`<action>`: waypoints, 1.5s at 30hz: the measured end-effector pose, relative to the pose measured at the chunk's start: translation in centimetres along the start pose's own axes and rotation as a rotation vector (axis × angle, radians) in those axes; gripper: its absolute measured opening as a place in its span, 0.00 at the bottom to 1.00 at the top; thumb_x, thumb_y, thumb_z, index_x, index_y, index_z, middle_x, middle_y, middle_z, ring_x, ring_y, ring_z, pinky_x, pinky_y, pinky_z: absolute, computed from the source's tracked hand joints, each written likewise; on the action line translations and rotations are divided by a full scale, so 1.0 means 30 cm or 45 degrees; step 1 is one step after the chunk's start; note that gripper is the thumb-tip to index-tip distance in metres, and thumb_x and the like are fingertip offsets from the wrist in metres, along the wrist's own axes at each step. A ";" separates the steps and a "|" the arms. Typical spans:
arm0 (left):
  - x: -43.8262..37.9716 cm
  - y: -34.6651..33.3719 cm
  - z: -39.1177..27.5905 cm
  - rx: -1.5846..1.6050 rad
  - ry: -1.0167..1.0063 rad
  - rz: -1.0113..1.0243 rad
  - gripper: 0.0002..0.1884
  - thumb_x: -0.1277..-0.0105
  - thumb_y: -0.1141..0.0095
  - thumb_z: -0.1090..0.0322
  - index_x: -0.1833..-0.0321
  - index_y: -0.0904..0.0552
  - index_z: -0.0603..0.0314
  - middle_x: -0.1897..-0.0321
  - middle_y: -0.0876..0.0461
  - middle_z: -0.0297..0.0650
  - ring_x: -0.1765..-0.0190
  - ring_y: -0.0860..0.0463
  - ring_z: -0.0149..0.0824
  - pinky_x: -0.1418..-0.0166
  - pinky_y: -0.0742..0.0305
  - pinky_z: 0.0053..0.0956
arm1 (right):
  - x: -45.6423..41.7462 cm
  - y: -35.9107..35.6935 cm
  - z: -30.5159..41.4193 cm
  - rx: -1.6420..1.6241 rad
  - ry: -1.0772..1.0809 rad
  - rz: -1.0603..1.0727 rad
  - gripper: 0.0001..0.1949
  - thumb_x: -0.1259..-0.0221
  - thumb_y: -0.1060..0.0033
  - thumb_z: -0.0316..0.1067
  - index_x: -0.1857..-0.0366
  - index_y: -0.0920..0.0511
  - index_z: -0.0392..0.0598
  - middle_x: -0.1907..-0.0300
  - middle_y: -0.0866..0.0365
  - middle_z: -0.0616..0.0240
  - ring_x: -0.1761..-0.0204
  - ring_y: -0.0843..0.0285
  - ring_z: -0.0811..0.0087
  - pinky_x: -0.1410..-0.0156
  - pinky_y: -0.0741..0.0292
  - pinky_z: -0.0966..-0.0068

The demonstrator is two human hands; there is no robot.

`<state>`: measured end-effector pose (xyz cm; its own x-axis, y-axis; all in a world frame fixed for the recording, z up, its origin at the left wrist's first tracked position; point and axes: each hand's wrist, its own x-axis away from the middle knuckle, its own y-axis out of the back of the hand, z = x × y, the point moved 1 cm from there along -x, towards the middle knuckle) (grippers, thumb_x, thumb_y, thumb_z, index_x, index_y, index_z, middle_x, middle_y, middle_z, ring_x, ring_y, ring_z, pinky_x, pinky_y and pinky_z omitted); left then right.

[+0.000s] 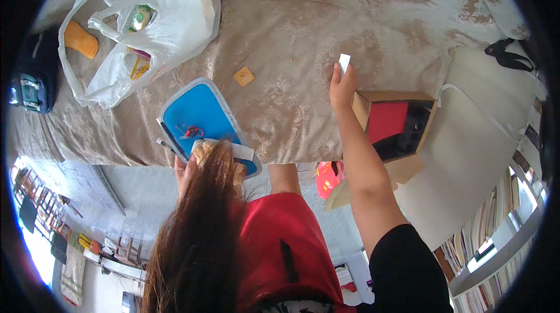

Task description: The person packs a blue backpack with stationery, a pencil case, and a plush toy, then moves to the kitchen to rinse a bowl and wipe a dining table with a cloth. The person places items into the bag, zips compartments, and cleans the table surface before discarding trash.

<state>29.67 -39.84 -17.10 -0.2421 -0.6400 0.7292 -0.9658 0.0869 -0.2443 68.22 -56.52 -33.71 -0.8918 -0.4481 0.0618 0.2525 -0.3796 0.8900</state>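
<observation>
My right hand [343, 83] reaches over the cloth-covered table and holds a small white rectangular piece [344, 62] upright between thumb and fingers. At the table's near edge, my left hand [184, 172] grips the lower left edge of a blue flat case [199, 105] with grey trim. Long hair hides part of this hand and the case. On the blue surface lies a small red and dark item [192, 132]. Dark and grey pen-like sticks [168, 138] run along the case's left edge. A beige bumpy object [202, 150] and a white strip [243, 152] show beside the hair.
A square cracker [243, 76] lies on the patterned tablecloth [280, 20]. At the upper left stand a white plastic bag [183, 15] of packages and an orange object [82, 40]. An open cardboard box [426, 138] sits by my right forearm, beside a cream padded surface [472, 138].
</observation>
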 end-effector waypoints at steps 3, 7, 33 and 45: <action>-0.019 0.035 -0.025 -0.013 0.010 0.012 0.18 0.26 0.44 0.70 0.35 0.28 0.61 0.45 0.17 0.40 0.47 0.16 0.34 0.45 0.19 0.32 | 0.004 0.048 0.103 -1.645 -0.766 0.511 0.10 0.27 0.44 0.38 0.55 0.25 0.44 0.63 0.25 0.64 0.66 0.29 0.71 0.61 0.31 0.73; -0.008 0.085 -0.064 -0.022 0.022 0.010 0.18 0.26 0.44 0.70 0.35 0.28 0.61 0.45 0.17 0.40 0.47 0.16 0.34 0.45 0.19 0.32 | 0.119 0.070 0.254 -2.368 -0.996 1.009 0.10 0.33 0.38 0.38 0.57 0.24 0.46 0.67 0.31 0.75 0.68 0.37 0.80 0.62 0.36 0.79; -0.107 0.039 -0.106 -0.063 0.151 0.161 0.19 0.27 0.43 0.70 0.35 0.28 0.61 0.46 0.17 0.40 0.47 0.16 0.33 0.45 0.19 0.31 | 0.111 -0.098 0.426 -0.640 -0.192 0.086 0.19 0.38 0.31 0.50 0.65 0.17 0.40 0.69 0.15 0.51 0.66 0.17 0.53 0.58 0.24 0.62; -0.065 -0.229 0.023 -0.110 0.213 0.193 0.20 0.28 0.42 0.71 0.35 0.28 0.61 0.46 0.17 0.39 0.48 0.16 0.33 0.45 0.20 0.31 | -0.064 0.158 0.095 -0.508 -0.386 0.438 0.20 0.37 0.31 0.51 0.70 0.17 0.40 0.72 0.16 0.65 0.68 0.19 0.72 0.60 0.25 0.71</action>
<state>36.84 -39.73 -17.29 -0.3900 -0.4801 0.7858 -0.9199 0.2421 -0.3086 70.08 -55.16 -28.32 -0.7865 -0.3705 0.4941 0.6141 -0.5542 0.5619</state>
